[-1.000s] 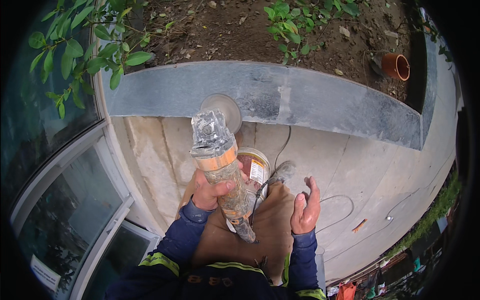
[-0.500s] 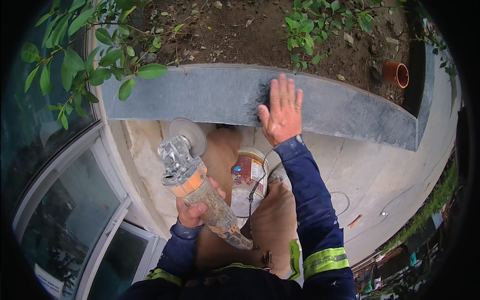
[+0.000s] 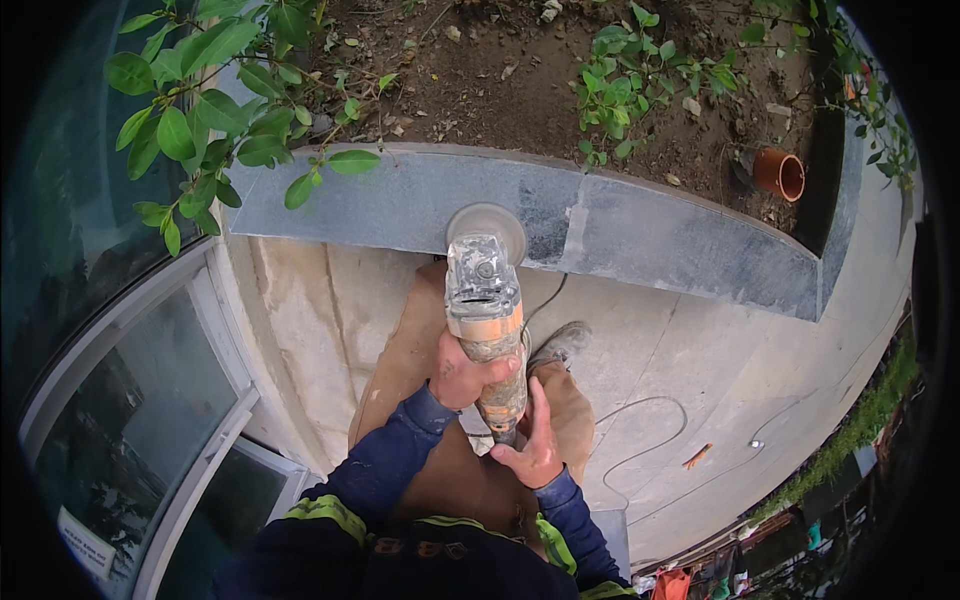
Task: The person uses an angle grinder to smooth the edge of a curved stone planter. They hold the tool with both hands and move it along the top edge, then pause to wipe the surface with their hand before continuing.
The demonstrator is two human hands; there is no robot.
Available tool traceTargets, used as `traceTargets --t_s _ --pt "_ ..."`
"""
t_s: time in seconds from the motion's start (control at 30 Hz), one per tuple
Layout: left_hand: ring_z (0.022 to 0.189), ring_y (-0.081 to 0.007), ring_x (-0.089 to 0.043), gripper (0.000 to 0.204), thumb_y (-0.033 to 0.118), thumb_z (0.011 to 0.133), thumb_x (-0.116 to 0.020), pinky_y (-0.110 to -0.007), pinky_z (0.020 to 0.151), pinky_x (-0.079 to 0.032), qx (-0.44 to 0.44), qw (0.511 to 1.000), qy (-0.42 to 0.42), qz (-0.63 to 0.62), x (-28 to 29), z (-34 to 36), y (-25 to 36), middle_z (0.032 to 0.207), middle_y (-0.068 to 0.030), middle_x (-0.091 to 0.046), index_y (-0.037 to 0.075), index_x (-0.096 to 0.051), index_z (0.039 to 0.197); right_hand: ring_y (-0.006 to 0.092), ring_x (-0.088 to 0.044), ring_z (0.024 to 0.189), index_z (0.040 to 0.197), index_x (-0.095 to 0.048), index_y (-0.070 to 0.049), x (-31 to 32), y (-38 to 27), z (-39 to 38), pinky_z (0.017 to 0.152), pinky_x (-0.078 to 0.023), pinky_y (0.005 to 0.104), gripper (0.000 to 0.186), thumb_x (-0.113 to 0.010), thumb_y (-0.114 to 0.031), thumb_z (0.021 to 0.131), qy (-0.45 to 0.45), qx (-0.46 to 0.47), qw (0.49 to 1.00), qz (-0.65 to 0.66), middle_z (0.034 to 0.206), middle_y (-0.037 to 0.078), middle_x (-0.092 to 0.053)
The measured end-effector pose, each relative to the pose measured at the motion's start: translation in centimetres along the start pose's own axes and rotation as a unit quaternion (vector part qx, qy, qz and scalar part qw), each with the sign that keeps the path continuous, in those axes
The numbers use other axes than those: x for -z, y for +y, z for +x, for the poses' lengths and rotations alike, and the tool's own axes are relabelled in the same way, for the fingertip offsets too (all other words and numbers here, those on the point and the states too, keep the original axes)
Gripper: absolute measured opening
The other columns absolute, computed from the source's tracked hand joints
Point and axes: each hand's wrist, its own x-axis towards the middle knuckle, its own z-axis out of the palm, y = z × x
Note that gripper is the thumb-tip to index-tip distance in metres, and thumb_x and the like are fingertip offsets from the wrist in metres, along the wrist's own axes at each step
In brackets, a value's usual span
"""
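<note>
An angle grinder [image 3: 489,335], dusty grey and orange, points away from me with its head at the stone slab. My left hand [image 3: 466,376] is closed round the middle of its body. Close to me, my right hand [image 3: 537,440] grips the rear end, thumb on the near side and fingers along the right. The round grey disc [image 3: 510,226] overlaps the slab's face; whether it touches, I cannot tell. The grey stone slab [image 3: 690,235] edges a planter, with a darker patch and a pale streak just right of the disc.
Leafy branches [image 3: 225,110] hang over the slab's left end. Soil [image 3: 480,90] fills the planter, where an orange pipe [image 3: 778,175] juts out at right. A glass door [image 3: 140,390] stands at left. A thin cable [image 3: 660,402] loops across the concrete floor [image 3: 640,350].
My right hand has left the slab and come back to the grinder's rear. The grinder has swung right and forward, its disc now over the slab's face.
</note>
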Motion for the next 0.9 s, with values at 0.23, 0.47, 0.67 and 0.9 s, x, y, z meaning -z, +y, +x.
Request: traceTargets --t_s 0.23,0.47,0.67,0.9 --pt "0.100 -0.0164 -0.061 0.068 0.010 0.072 -0.082 -0.033 0.089 -0.051 -0.022 0.998 -0.036 0.047 -2.3 4.7 -5.0 0.114 -0.0090 -0.062 -0.001 -0.046 0.129 0.0364 -0.061 0.116 0.151 -0.022 0.001 -0.9 4.5 1.0 0.097 -0.048 0.0429 0.096 -0.079 -0.011 0.075 0.141 -0.038 0.986 -0.080 0.127 0.026 -0.057" --pt "0.095 -0.0155 -0.061 0.059 0.008 0.071 -0.082 -0.033 0.087 -0.051 -0.001 0.999 -0.035 0.037 -1.0 7.1 -5.3 0.106 -0.0066 -0.062 0.000 -0.053 0.122 0.0428 -0.065 0.106 0.151 -0.023 -0.001 -2.4 4.5 2.7 0.090 -0.051 0.0448 0.090 -0.071 -0.003 0.075 0.172 -0.040 0.976 -0.125 0.115 0.027 -0.063" --pt "0.095 -0.0151 -0.061 0.059 0.006 0.072 -0.081 -0.033 0.088 -0.051 0.017 0.999 -0.030 0.038 -0.2 7.9 -4.4 0.106 -0.0064 -0.063 0.000 -0.052 0.123 0.0435 -0.065 0.105 0.150 -0.025 -0.001 -3.5 4.0 3.7 0.089 -0.052 0.0449 0.088 -0.070 -0.002 0.075 0.174 -0.057 0.977 -0.107 0.115 0.028 -0.062" --pt "0.098 -0.0152 -0.061 0.058 0.005 0.073 -0.080 -0.032 0.088 -0.051 0.006 0.998 -0.031 0.058 -0.4 7.5 -5.4 0.108 -0.0076 -0.063 0.000 -0.052 0.123 0.0438 -0.065 0.106 0.149 -0.026 0.001 -3.7 3.9 3.1 0.090 -0.051 0.0457 0.085 -0.069 -0.001 0.075 0.201 -0.027 0.968 -0.150 0.115 0.029 -0.063"
